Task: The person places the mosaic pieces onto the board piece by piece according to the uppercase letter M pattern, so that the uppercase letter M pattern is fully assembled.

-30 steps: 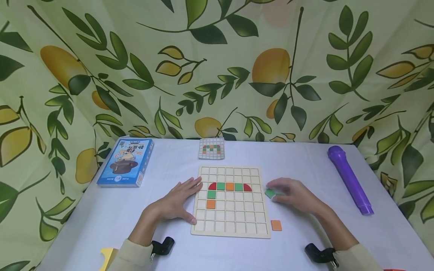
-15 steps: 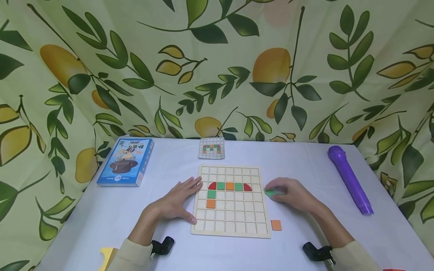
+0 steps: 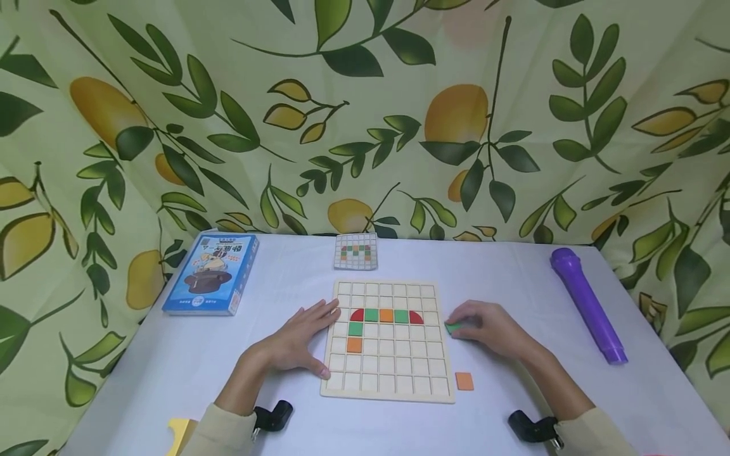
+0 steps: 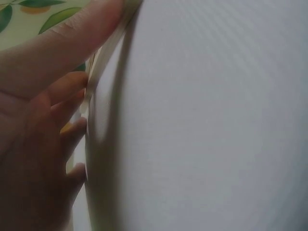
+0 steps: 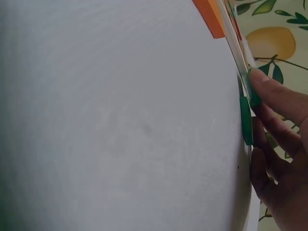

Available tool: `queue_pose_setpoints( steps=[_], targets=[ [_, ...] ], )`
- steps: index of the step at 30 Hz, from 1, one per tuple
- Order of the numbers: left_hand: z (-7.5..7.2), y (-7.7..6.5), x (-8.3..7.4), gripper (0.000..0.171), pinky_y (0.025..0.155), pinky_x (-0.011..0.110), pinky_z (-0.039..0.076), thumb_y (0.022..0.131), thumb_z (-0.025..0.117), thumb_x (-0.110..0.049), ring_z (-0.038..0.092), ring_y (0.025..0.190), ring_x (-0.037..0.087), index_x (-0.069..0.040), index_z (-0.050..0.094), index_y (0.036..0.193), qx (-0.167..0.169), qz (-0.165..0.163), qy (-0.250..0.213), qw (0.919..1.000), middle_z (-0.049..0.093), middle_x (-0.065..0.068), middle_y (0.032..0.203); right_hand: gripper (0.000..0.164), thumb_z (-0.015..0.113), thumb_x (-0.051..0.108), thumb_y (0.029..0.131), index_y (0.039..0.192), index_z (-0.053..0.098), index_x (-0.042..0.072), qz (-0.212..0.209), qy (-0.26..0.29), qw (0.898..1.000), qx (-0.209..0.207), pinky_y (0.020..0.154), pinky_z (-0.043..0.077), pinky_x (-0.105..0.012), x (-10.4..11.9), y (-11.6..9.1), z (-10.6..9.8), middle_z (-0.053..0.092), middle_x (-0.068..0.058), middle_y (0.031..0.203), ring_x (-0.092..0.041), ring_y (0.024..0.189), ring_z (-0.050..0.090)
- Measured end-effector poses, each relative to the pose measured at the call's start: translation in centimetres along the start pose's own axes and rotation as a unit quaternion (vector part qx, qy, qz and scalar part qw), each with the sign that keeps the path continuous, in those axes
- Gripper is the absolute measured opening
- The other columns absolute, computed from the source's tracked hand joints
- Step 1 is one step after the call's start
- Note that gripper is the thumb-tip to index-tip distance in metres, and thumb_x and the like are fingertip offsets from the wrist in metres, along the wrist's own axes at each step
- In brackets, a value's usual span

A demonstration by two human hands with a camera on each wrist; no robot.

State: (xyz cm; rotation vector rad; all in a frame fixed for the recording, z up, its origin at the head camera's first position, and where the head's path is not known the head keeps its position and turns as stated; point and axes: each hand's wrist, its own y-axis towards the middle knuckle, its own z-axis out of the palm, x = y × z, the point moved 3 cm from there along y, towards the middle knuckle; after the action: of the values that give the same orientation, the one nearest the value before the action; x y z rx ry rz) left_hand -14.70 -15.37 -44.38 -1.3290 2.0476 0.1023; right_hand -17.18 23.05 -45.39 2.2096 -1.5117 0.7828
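Note:
A wooden grid board [image 3: 399,366] lies on the white cloth, with red, green and orange pieces set in a row and down one column. My left hand [image 3: 299,335] rests spread along its left edge, fingertips and thumb on the rim. Just off the board's right edge, my right hand [image 3: 493,326] pinches a green square tile [image 3: 452,328] between thumb and fingers, mostly hidden in the head view. In the right wrist view a second green tile [image 5: 246,120] shows beneath the fingers. An orange tile [image 3: 464,381] lies on the cloth nearer to me.
A small pattern card [image 3: 355,252] stands behind the board. A blue box [image 3: 211,272] sits at the back left and a purple microphone-shaped tube [image 3: 589,305] lies at the right. Part of a yellow piece [image 3: 182,436] shows beside the left sleeve.
My right hand's fingers have drawn in on the green tile, so less of it shows; the right forearm has shifted slightly left. The left hand stays on the board's edge.

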Motion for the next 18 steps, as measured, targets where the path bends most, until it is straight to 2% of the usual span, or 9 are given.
queue_pose_setpoints(
  steps=[3, 7, 10, 15, 18],
  targets=[
    [0.0, -0.1, 0.1, 0.117, 0.133, 0.058, 0.006, 0.065, 0.094, -0.042, 0.008, 0.163, 0.03, -0.016, 0.033, 0.161, 0.003, 0.004, -0.003, 1.0, 0.018, -0.001, 0.174, 0.019, 0.083, 0.019, 0.084, 0.101, 0.078, 0.026, 0.008, 0.0, 1.0, -0.014, 0.1, 0.057, -0.04, 0.1, -0.1, -0.2, 0.076, 0.008, 0.107, -0.02, 0.109, 0.069],
    [0.1, 0.0, 0.0, 0.117, 0.133, 0.058, 0.006, 0.065, 0.094, -0.042, 0.008, 0.163, 0.03, -0.016, 0.033, 0.161, 0.006, 0.006, -0.004, 1.0, 0.017, -0.001, 0.174, 0.02, 0.085, 0.02, 0.082, 0.1, 0.079, 0.025, 0.013, 0.004, 0.999, -0.05, 0.093, 0.057, -0.027, 0.2, -0.3, -0.8, 0.075, 0.007, 0.104, -0.012, 0.103, 0.067],
    [0.1, -0.1, 0.0, 0.117, 0.133, 0.057, 0.006, 0.064, 0.095, -0.042, 0.008, 0.163, 0.029, -0.017, 0.033, 0.161, 0.004, 0.002, 0.001, 1.0, 0.018, -0.002, 0.174, 0.021, 0.086, 0.02, 0.08, 0.1, 0.08, 0.022, 0.004, 0.012, 0.997, -0.07, 0.088, 0.057, -0.02, 0.4, -0.4, -1.1, 0.075, 0.005, 0.103, -0.007, 0.098, 0.066],
    [0.0, 0.0, -0.1, 0.118, 0.133, 0.058, 0.006, 0.064, 0.095, -0.041, 0.009, 0.163, 0.03, -0.016, 0.033, 0.161, 0.001, 0.0, 0.002, 1.0, 0.018, -0.001, 0.174, 0.021, 0.086, 0.018, 0.08, 0.1, 0.08, 0.02, -0.01, 0.032, 0.996, -0.081, 0.085, 0.058, -0.018, 0.9, -0.4, -1.0, 0.076, 0.002, 0.106, -0.002, 0.095, 0.066],
    [0.0, 0.0, -0.2, 0.117, 0.133, 0.058, 0.006, 0.064, 0.095, -0.041, 0.008, 0.163, 0.03, -0.016, 0.033, 0.161, 0.001, 0.001, 0.001, 1.0, 0.018, -0.001, 0.174, 0.02, 0.085, 0.015, 0.082, 0.101, 0.08, 0.018, -0.014, 0.04, 0.997, -0.07, 0.085, 0.059, -0.019, 1.5, -0.3, -0.7, 0.077, 0.0, 0.109, -0.008, 0.099, 0.069]
  ],
)
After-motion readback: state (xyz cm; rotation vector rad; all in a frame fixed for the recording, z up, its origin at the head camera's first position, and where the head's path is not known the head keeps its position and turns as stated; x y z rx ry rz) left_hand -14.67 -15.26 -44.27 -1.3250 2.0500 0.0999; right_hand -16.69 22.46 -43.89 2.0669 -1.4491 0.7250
